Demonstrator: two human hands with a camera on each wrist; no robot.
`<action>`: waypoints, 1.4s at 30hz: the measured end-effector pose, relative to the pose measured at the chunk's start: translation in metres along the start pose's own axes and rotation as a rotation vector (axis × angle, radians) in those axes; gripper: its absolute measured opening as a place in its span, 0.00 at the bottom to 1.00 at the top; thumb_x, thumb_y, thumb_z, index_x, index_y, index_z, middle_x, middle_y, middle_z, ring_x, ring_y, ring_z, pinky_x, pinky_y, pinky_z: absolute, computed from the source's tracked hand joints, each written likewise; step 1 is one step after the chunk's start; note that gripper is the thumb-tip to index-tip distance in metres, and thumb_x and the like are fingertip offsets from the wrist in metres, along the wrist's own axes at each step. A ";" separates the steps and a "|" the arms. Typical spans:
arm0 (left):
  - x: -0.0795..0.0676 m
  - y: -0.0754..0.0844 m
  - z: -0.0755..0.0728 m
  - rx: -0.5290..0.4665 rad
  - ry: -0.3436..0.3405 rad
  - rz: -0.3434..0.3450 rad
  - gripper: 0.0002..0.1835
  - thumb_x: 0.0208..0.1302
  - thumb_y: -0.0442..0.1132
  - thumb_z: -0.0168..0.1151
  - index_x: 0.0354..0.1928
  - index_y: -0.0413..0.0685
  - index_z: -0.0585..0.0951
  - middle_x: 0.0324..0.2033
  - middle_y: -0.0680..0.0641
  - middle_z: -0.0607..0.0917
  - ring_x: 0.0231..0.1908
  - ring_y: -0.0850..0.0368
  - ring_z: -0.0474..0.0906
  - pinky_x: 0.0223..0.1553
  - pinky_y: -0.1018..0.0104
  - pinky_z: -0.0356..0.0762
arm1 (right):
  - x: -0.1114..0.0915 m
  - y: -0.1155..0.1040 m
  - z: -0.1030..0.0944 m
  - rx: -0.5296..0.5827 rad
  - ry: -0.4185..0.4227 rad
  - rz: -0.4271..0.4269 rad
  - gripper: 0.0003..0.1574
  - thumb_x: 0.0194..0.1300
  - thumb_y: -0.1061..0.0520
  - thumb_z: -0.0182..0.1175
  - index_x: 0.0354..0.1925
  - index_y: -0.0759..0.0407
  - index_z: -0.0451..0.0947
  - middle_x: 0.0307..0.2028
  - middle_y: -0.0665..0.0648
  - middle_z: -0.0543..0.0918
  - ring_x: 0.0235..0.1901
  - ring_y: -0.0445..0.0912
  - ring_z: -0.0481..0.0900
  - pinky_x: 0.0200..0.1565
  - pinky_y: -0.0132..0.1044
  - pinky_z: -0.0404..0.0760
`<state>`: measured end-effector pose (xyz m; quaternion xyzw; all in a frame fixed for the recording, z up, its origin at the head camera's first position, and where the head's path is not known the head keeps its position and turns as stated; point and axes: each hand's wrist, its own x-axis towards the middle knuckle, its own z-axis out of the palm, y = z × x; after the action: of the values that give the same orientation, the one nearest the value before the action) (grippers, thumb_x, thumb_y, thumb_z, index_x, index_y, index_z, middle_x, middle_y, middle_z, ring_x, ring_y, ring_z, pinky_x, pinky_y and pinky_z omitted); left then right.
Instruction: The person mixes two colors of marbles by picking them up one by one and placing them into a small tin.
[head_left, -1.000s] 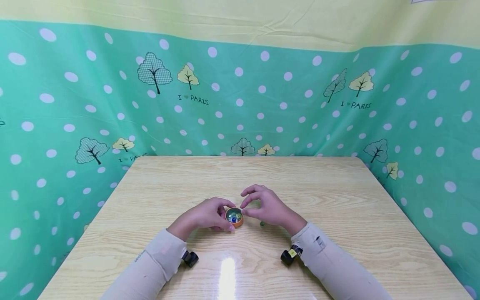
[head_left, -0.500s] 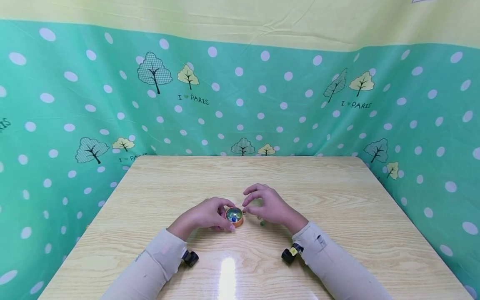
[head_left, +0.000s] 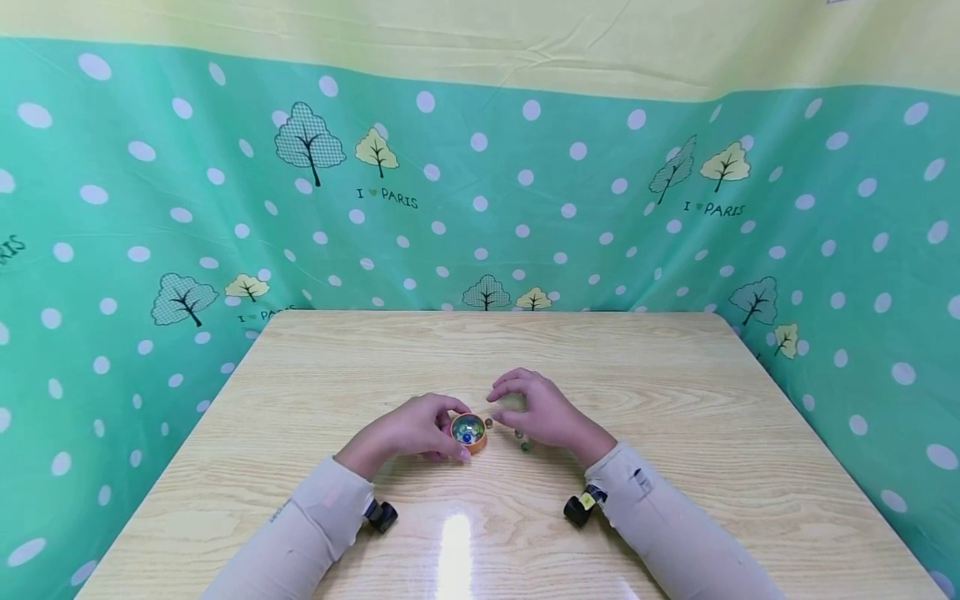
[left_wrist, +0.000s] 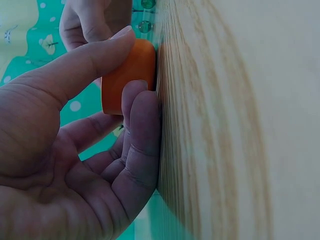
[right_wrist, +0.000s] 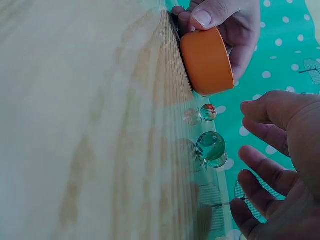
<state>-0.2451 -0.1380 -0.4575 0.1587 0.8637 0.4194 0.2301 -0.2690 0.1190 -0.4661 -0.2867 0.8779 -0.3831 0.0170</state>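
The left hand (head_left: 412,427) grips an orange cup (right_wrist: 206,62) of marbles (head_left: 468,437) by its sides on the wooden table (head_left: 480,358). The right hand (head_left: 543,412), fingers parted and holding nothing, hovers near three loose marbles (right_wrist: 210,146).

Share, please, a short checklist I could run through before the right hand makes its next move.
1. Cup upright, opening upward: ok.
2. Cup held steady: ok, the left hand grips its side.
3. Right hand free: ok, it holds nothing and its fingers are apart.
4. All marbles inside: not ok, three marbles show on the table outside the cup.
5. Number of marbles in the cup: cannot tell; a blue marble shows, but the others are too small to count.
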 end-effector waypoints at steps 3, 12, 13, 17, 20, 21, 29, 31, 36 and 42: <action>0.000 0.000 0.000 0.002 0.000 -0.001 0.37 0.49 0.46 0.85 0.62 0.53 0.80 0.33 0.45 0.83 0.25 0.53 0.82 0.27 0.60 0.82 | 0.000 0.003 0.001 -0.004 -0.007 0.009 0.16 0.65 0.54 0.72 0.51 0.53 0.87 0.56 0.48 0.81 0.62 0.50 0.77 0.67 0.53 0.73; 0.000 0.000 0.001 -0.009 -0.004 -0.009 0.37 0.49 0.45 0.85 0.63 0.53 0.80 0.35 0.43 0.83 0.27 0.53 0.84 0.29 0.60 0.84 | 0.000 0.010 0.003 -0.047 -0.070 0.006 0.21 0.67 0.50 0.71 0.57 0.47 0.85 0.58 0.50 0.80 0.62 0.50 0.76 0.66 0.54 0.73; 0.000 0.000 0.001 -0.010 -0.003 -0.009 0.37 0.49 0.45 0.85 0.63 0.53 0.80 0.35 0.43 0.83 0.27 0.52 0.84 0.29 0.59 0.84 | 0.000 0.010 0.003 -0.053 -0.080 0.004 0.21 0.67 0.50 0.71 0.58 0.46 0.85 0.58 0.51 0.80 0.62 0.50 0.76 0.66 0.55 0.73; -0.001 0.000 0.000 -0.015 0.000 -0.009 0.37 0.49 0.45 0.85 0.62 0.54 0.80 0.35 0.43 0.82 0.26 0.52 0.83 0.29 0.59 0.84 | 0.000 0.012 0.005 -0.093 -0.119 0.005 0.21 0.68 0.49 0.70 0.59 0.42 0.85 0.61 0.53 0.78 0.64 0.53 0.73 0.66 0.58 0.71; -0.002 0.000 0.000 -0.012 0.000 -0.003 0.36 0.49 0.45 0.85 0.62 0.54 0.81 0.34 0.43 0.83 0.26 0.52 0.83 0.29 0.59 0.84 | -0.001 0.013 0.007 -0.119 -0.134 0.016 0.21 0.67 0.47 0.70 0.58 0.38 0.85 0.62 0.53 0.77 0.65 0.53 0.71 0.65 0.58 0.70; -0.002 0.000 0.000 -0.010 0.000 -0.004 0.36 0.49 0.45 0.85 0.62 0.54 0.81 0.34 0.43 0.83 0.26 0.52 0.83 0.28 0.60 0.84 | -0.001 0.013 0.007 -0.126 -0.137 0.019 0.21 0.67 0.46 0.70 0.58 0.37 0.85 0.63 0.52 0.76 0.65 0.53 0.71 0.65 0.58 0.70; -0.002 0.001 0.001 -0.015 0.002 -0.011 0.36 0.49 0.45 0.85 0.62 0.53 0.80 0.32 0.44 0.82 0.25 0.52 0.83 0.28 0.60 0.83 | -0.003 0.011 0.008 -0.158 -0.153 0.008 0.20 0.68 0.46 0.70 0.57 0.35 0.85 0.64 0.53 0.75 0.65 0.54 0.69 0.64 0.56 0.70; -0.002 0.001 0.001 -0.017 0.003 -0.010 0.36 0.49 0.45 0.85 0.62 0.52 0.81 0.32 0.44 0.82 0.25 0.52 0.82 0.28 0.60 0.83 | -0.003 0.010 0.007 -0.164 -0.156 0.006 0.19 0.68 0.46 0.70 0.57 0.34 0.86 0.65 0.54 0.74 0.65 0.55 0.69 0.65 0.56 0.70; -0.002 0.002 0.001 -0.020 0.005 -0.008 0.36 0.49 0.45 0.85 0.62 0.52 0.81 0.33 0.43 0.82 0.25 0.52 0.83 0.29 0.59 0.84 | -0.003 0.010 0.007 -0.175 -0.152 0.007 0.17 0.67 0.47 0.70 0.53 0.32 0.87 0.65 0.53 0.74 0.64 0.54 0.68 0.65 0.56 0.70; -0.002 0.002 0.000 -0.010 0.001 -0.014 0.36 0.50 0.45 0.84 0.62 0.53 0.80 0.34 0.44 0.82 0.26 0.52 0.83 0.29 0.60 0.84 | -0.004 0.008 0.006 -0.173 -0.149 0.013 0.13 0.67 0.48 0.71 0.50 0.33 0.88 0.65 0.53 0.74 0.64 0.54 0.68 0.65 0.56 0.70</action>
<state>-0.2432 -0.1374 -0.4554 0.1512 0.8628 0.4223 0.2333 -0.2683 0.1212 -0.4768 -0.3088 0.9060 -0.2833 0.0598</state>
